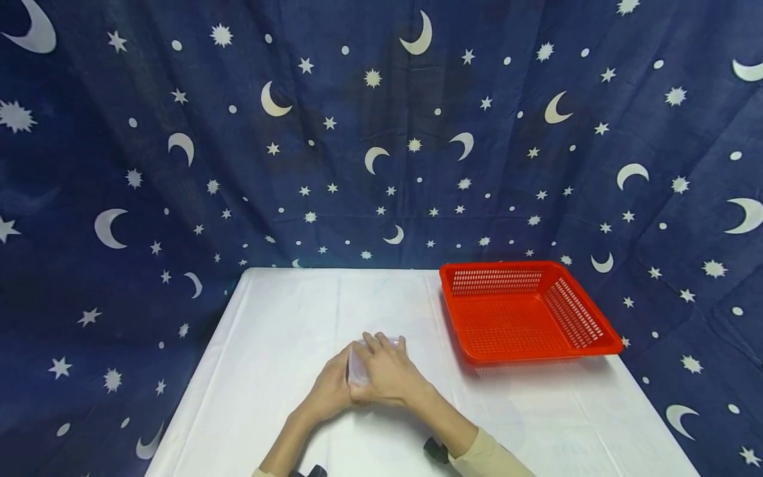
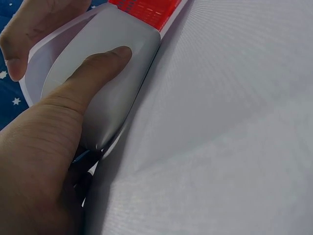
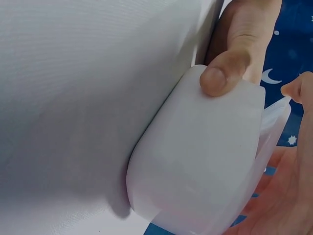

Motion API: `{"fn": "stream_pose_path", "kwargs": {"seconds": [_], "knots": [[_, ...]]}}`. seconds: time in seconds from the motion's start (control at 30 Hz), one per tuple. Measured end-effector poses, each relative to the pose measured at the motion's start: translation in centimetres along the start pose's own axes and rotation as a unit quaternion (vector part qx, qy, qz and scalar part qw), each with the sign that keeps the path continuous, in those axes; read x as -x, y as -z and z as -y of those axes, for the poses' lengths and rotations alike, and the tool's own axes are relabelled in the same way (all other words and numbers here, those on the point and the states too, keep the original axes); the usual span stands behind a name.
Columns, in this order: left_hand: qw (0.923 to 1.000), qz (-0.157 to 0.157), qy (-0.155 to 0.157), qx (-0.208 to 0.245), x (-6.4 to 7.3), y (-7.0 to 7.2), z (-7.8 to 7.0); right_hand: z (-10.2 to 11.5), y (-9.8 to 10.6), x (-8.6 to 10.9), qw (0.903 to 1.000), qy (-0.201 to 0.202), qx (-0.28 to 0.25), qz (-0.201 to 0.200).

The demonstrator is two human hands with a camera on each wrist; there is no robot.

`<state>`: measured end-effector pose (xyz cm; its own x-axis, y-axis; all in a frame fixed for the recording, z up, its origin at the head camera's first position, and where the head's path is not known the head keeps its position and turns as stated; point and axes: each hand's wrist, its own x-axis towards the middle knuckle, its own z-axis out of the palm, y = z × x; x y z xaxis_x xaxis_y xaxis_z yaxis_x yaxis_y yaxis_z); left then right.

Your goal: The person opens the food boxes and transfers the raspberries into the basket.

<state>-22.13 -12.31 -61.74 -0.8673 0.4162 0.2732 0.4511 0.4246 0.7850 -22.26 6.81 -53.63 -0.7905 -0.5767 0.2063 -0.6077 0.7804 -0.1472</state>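
A smooth white plastic container (image 3: pixel 195 147) stands on the white-covered table. My left hand (image 1: pixel 331 384) holds it from the left; its thumb lies along the wall (image 2: pixel 117 63) in the left wrist view. A translucent lid (image 1: pixel 359 364) sits tilted over the top, with a gap between it and the rim in the right wrist view. My right hand (image 1: pixel 387 371) reaches across the lid and grips it, the thumb at one corner and the fingers spread over the far side. What is inside the container is hidden.
A red perforated plastic basket (image 1: pixel 459 318) stands at the right of the table (image 1: pixel 286 318), its near right corner reaching the table's edge. A dark blue curtain (image 1: pixel 334 146) with moons and stars hangs behind and at both sides.
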Motion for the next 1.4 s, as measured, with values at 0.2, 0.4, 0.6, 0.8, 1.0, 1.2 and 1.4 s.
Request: {"fn": "stream_pose_path", "kwargs": {"seconds": [0.2,0.4,0.6,0.8,1.0,1.2,1.4], "knots": [[1.0000,0.005,0.004,-0.002,0.05,-0.03,0.08,-0.11,0.07,-0.01,0.9998,-0.007,-0.016,0.009],[1.0000,0.002,-0.004,0.002,-0.10,-0.06,0.19,-0.24,0.07,-0.05,0.9997,-0.007,-0.023,0.002],[0.9997,0.007,-0.014,0.018,-0.37,-0.18,0.42,-0.57,0.09,-0.08,0.9994,0.004,-0.025,-0.023],[0.9999,0.004,-0.015,0.002,-0.28,-0.23,0.36,-0.73,-0.05,0.00,0.9988,0.009,-0.030,-0.036],[0.9998,0.003,-0.021,0.004,-0.19,-0.28,0.32,-0.68,0.00,0.14,0.9980,0.003,-0.052,-0.036],[0.9992,0.003,-0.039,0.011,-0.29,-0.29,0.44,-0.72,0.14,0.20,0.9972,-0.001,-0.065,-0.037],[0.9996,0.005,-0.026,0.007,-0.31,-0.21,0.50,-0.80,0.17,0.05,0.9966,-0.001,-0.071,-0.040]]}}
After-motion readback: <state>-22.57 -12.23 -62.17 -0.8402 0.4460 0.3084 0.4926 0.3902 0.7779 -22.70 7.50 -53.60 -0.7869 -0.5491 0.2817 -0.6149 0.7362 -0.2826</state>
